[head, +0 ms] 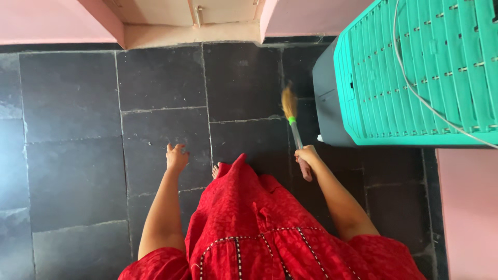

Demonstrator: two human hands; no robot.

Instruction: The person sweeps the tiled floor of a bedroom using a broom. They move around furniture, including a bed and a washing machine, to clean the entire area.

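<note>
Red dress (259,228): lower centre of the frame, dotted red cloth with dark-and-white piping, filling the near foreground; a bare toe just visible at its upper edge.
Left hand (177,157): left of centre, hung free over the floor, fingers loosely curled and a little apart, holding nothing.
Right hand (307,155): right of centre, wrapped in a closed fist around the broom handle near its lower end.
Broom (294,127): right of centre, slanted from the fist up toward the frame's upper middle; thin pale handle, green band, then a tuft of straw-coloured bristles, blurred.
Handling: judged light and easy for one hand; handle stiff, bristles soft and springy, likely to splay under pressure; smooth handle possibly slippery, so best gripped on the shaft below the green band, not on the bristles.
Floor (78,155): dark stone slabs with pale joints, across the middle of the frame.
Air cooler (415,78): upper right, turquoise slatted plastic panel over a dark grey body, close beside the bristles; white cable (415,93) looped over the slats.
Labels and signs: none made out on any surface.
Walls (52,21): pink, along the top edge and lower right.
Door (192,13): top centre, pale, with a metal latch above a cream sill.
</note>
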